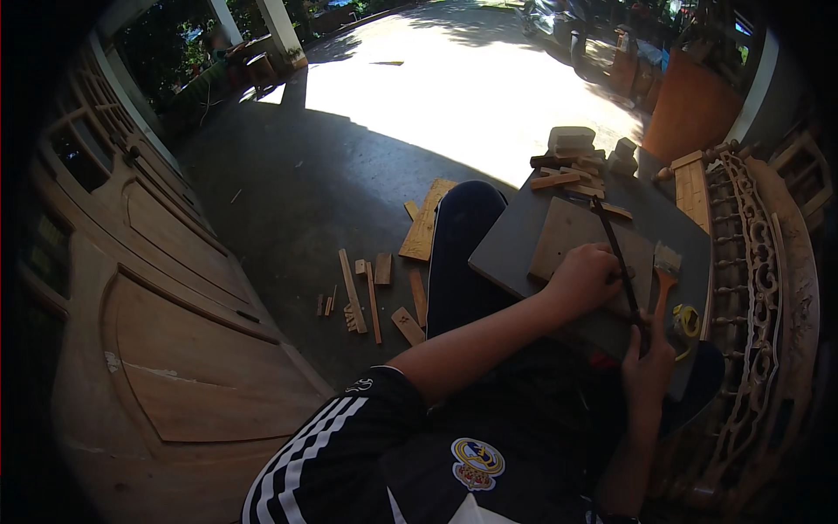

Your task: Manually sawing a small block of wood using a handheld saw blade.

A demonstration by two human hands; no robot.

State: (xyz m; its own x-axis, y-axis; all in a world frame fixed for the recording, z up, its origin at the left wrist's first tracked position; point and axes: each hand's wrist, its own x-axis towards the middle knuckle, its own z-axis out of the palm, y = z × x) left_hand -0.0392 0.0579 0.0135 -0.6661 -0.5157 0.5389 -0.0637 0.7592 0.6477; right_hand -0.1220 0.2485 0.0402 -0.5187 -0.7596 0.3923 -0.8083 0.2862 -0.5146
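Note:
My left hand point(585, 275) rests over the square wooden board point(559, 231) on a grey worktop point(502, 253), its fingers curled beside a long, dark, narrow tool point(611, 234), perhaps a file; what they hold is hidden. My right hand point(646, 367) is closed on the lower end of that tool, which slants up across the board. A paintbrush point(665, 278) with an orange handle lies to the right, above a yellow tape measure point(687, 323). Wood offcuts point(567, 177) and greyish blocks point(572, 138) are piled at the worktop's far end.
Loose wooden pieces point(380, 297) and a yellowish plank point(423, 227) lie on the floor point(244, 201) at left. Wooden doors point(183, 349) line the left side. Carved wooden panels point(751, 288) stand close on the right. A motorbike point(554, 26) is parked in the bright yard beyond.

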